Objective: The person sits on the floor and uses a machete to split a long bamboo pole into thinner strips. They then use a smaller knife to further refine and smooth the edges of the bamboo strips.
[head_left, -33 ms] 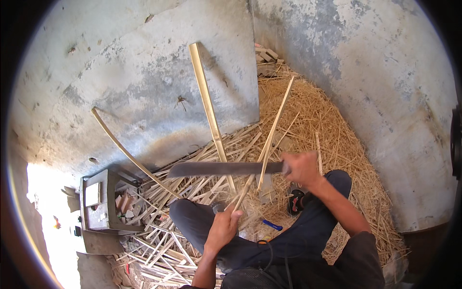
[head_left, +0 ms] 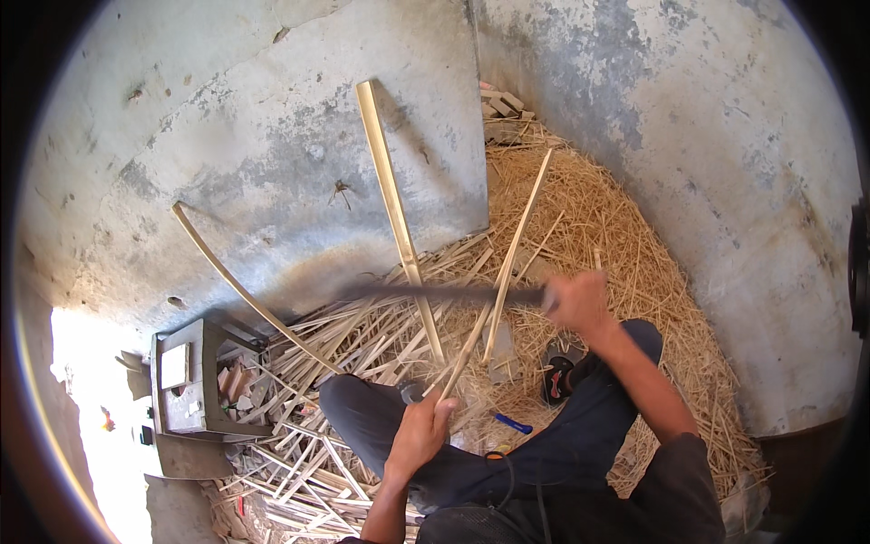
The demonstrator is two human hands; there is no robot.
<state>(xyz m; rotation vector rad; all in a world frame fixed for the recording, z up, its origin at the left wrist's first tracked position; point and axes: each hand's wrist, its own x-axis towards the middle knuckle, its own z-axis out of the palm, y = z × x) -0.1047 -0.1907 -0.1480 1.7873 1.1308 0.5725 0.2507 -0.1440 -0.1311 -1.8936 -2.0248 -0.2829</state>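
Two bare hands work above the litter-strewn floor (head_left: pixel 471 433). The left hand (head_left: pixel 420 437), near the left knee, is closed around the lower end of a long, narrow, pale yellow bamboo strip (head_left: pixel 463 357), which slants up and away to the right, forked partway along its length. The right hand (head_left: pixel 580 302), above the other knee, is wrapped tightly about the handle end of a long, flat, dark blade (head_left: pixel 435 293) that lies crosswise over the strip; the blade is blurred, so whether it sits inside the fork I cannot tell. At the floor's far left edge, a broad, straight, pale bamboo slat (head_left: pixel 390 181) leans against the grey, flaking plaster wall (head_left: pixel 272 109), and a thin, curved, tan strip (head_left: pixel 243 292) leans left of it. A heap of fine straw-coloured shavings (head_left: pixel 625 236) spreads from the floor's far corner along its right edge. A small blue-handled tool (head_left: pixel 514 423) lies between the legs, while a dark, box-like wooden stand (head_left: pixel 188 412) occupies the floor's left edge, beside loose pale split sticks (head_left: pixel 299 480).
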